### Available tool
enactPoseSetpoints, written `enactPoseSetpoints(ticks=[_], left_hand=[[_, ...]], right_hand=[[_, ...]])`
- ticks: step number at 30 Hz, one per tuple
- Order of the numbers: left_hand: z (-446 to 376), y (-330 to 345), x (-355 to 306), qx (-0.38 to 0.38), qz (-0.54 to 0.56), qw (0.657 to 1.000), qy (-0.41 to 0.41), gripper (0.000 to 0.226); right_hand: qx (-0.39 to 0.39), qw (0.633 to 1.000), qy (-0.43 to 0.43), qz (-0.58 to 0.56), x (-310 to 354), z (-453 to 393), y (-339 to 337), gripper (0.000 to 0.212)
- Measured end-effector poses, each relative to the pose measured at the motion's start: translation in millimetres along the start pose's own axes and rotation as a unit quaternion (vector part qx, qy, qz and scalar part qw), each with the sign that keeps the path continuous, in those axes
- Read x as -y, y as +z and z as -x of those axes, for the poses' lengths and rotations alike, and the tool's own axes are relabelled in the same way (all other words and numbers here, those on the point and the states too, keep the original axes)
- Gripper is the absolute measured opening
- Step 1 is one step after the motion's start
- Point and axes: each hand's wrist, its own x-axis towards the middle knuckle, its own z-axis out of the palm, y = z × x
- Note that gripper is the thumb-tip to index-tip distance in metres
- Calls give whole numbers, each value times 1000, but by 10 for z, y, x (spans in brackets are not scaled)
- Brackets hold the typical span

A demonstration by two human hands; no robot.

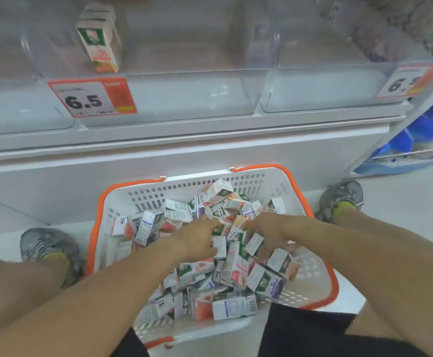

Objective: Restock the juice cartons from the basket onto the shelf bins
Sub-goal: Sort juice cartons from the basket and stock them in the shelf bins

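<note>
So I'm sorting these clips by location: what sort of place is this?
Most likely a shop aisle. A price tag reading 6.5 is clipped to clear shelf bins, one juice carton stands in a bin, and both hands dig in a basket of cartons on the floor.

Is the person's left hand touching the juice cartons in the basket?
Touching. The head view shows the left hand pressed into the juice cartons, fingers curled around a small white carton.
</note>
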Motion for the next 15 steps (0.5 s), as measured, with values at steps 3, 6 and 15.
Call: enactPoseSetpoints(ticks=[3, 6, 15], left_hand=[[-80, 154, 54, 25, -28, 999, 6, 64], [-199, 268, 129, 18, -51, 999, 9, 76], [-351, 363, 75, -17, -21, 1000, -5, 50]], right_hand=[[10, 999, -15, 27, 29, -47, 33, 70], [-15, 999, -19, 42, 9, -30, -86, 70], [-136, 990, -8, -22, -101, 305, -637, 54]])
